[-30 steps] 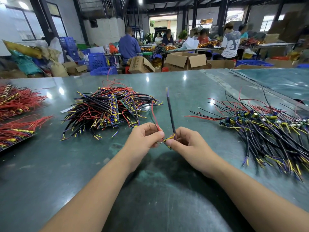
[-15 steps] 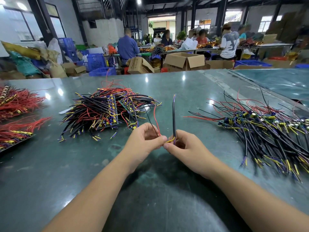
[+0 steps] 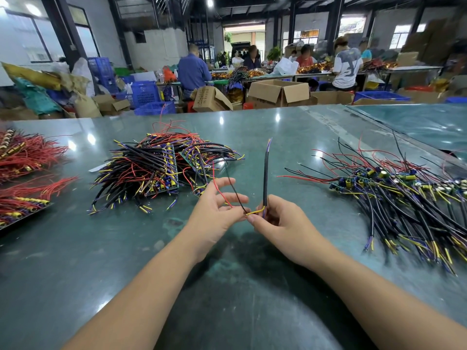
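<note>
Both my hands meet above the green table (image 3: pixel 227 286) around one small wired part. My left hand (image 3: pixel 214 213) pinches its lower end, from which a thin red wire (image 3: pixel 221 193) and a thin black wire (image 3: pixel 233 190) rise to the left. My right hand (image 3: pixel 280 223) grips a black sheathed cable (image 3: pixel 265 178) that stands upright, with purple and yellow cores at its tip. A short yellow wire (image 3: pixel 256 211) bends between my two thumbs. The small part itself is hidden by my fingers.
A heap of wired circuit boards (image 3: pixel 151 170) lies ahead on the left, a loose spread of wired parts (image 3: pixel 394 198) on the right, and red wire bundles (image 3: pixel 22 173) at the far left edge. Cardboard boxes (image 3: pixel 278 93), blue crates (image 3: pixel 145 93) and several working people stand beyond the table.
The black cable has swung from a slight left lean to upright. My left fingers have spread, and the red and black wires now stand out more clearly.
</note>
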`<action>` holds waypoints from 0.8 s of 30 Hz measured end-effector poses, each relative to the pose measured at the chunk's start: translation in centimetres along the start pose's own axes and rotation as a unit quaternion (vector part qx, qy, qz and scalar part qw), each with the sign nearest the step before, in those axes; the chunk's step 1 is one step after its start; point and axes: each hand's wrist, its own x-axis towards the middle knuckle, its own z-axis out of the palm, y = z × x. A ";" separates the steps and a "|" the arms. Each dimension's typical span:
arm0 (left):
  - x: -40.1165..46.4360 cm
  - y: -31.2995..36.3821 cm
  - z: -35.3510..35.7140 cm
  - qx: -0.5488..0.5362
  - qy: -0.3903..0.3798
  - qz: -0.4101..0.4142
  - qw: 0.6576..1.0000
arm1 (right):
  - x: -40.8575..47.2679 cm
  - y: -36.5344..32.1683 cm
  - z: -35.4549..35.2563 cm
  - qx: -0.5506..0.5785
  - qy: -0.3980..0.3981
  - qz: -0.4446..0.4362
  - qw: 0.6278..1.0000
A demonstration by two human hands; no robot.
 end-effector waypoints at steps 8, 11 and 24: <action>1.2 0.8 -0.7 -0.027 0.128 -0.033 0.991 | 0.2 0.0 -0.1 0.010 0.034 0.009 0.999; 1.5 1.0 -1.5 -0.069 0.182 -0.023 0.981 | 0.2 0.1 -0.2 0.033 0.044 0.018 0.998; -0.5 0.6 -0.5 0.057 -0.102 -0.109 0.987 | 0.1 -0.6 -0.3 0.110 -0.012 -0.002 0.994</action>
